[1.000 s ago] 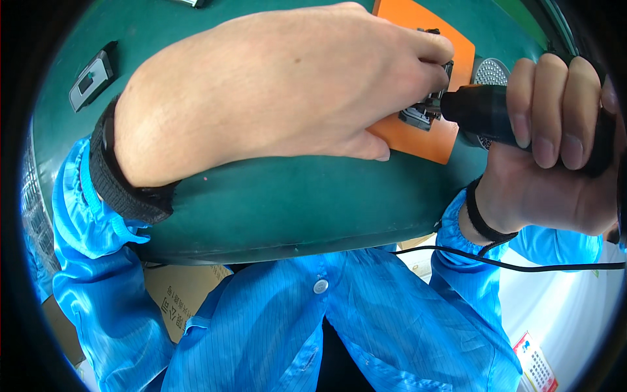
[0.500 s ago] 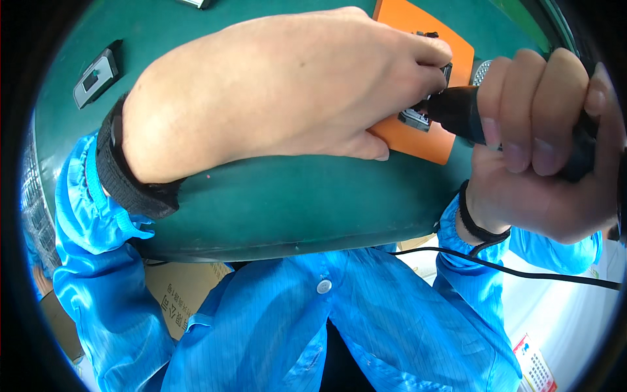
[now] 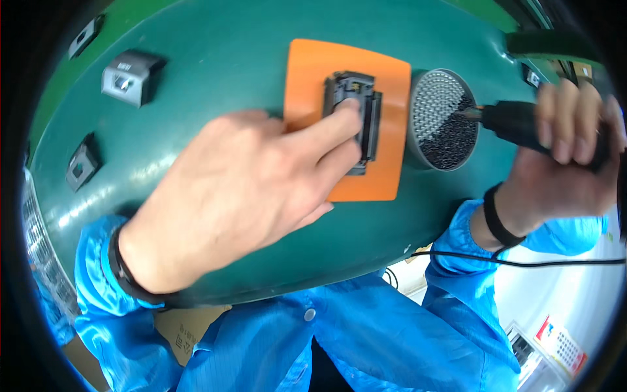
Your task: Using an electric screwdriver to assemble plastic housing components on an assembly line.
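My left hand point(image 3: 255, 173) holds a black plastic assembly point(image 3: 370, 124) down on an orange mat point(image 3: 385, 176). Its index finger presses on the top face, with the other fingers bent against the near side. My right hand point(image 3: 568, 157) is closed round a black electric screwdriver point(image 3: 516, 124). The driver's tip points left, over a round grey dish point(image 3: 418, 157) beside the mat. Small black screws point(image 3: 449, 145) fill the dish's lower right part, and a plate full of small holes point(image 3: 434, 98) shows at its upper left. Whether the tip carries a screw cannot be made out.
On the left of the green table point(image 3: 222, 72) lie a grey and black housing point(image 3: 130, 78) and a smaller one point(image 3: 81, 163), with another point(image 3: 86, 34) at the far left. A black cable point(image 3: 555, 263) runs off to the right from my right wrist.
My view has shifted, bringing the whole dish into sight. The screwdriver has left the black assembly and moved right, over the screws. My left hand has stayed at the assembly.
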A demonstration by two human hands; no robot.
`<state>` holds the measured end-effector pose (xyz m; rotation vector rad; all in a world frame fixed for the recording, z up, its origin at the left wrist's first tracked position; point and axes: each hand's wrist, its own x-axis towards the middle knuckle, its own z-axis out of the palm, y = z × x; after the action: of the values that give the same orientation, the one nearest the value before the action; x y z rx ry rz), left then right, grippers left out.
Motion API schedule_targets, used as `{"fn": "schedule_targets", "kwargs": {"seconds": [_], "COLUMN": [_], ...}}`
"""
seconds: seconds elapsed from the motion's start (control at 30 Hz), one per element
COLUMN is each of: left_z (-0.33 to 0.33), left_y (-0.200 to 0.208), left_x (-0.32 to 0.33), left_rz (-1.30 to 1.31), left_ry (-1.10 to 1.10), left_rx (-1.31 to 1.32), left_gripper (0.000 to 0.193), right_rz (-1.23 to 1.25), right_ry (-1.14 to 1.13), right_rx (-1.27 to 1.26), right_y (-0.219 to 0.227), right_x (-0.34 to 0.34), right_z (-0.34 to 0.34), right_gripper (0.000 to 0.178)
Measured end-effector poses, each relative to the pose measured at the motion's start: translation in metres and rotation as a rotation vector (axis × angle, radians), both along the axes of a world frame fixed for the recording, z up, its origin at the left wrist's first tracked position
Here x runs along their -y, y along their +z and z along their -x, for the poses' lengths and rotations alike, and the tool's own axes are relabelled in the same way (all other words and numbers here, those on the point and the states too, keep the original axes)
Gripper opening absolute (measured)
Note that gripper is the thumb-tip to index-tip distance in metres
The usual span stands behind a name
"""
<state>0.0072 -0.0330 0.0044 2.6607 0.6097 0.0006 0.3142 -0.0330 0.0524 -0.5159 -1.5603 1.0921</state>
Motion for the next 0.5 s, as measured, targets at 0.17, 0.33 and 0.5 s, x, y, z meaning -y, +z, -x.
{"fn": "schedule_targets", "kwargs": {"seconds": [0.17,0.33,0.5], "left_z": [-0.008,-0.003,-0.005], "left_y": [0.007,0.007,0.006], "left_x": [0.01,0.009,0.007], "left_rz": [-0.151,-0.137,-0.101], "left_ry": [0.012,0.007,0.014], "left_rx": [-0.054,-0.038,-0.008], "left_gripper": [0.065,0.065,0.066], "right_rz": [0.076,0.074,0.083], "right_ry": [-0.202,-0.2,-0.198], "right_rx": [0.01,0.043,0.037], "right_y": [-0.018,-0.017,-0.018], "right_x": [0.005,0.005,0.004], "right_z": [0.013,0.021,0.018], "right_gripper": [0.026,0.025,0.024]}}
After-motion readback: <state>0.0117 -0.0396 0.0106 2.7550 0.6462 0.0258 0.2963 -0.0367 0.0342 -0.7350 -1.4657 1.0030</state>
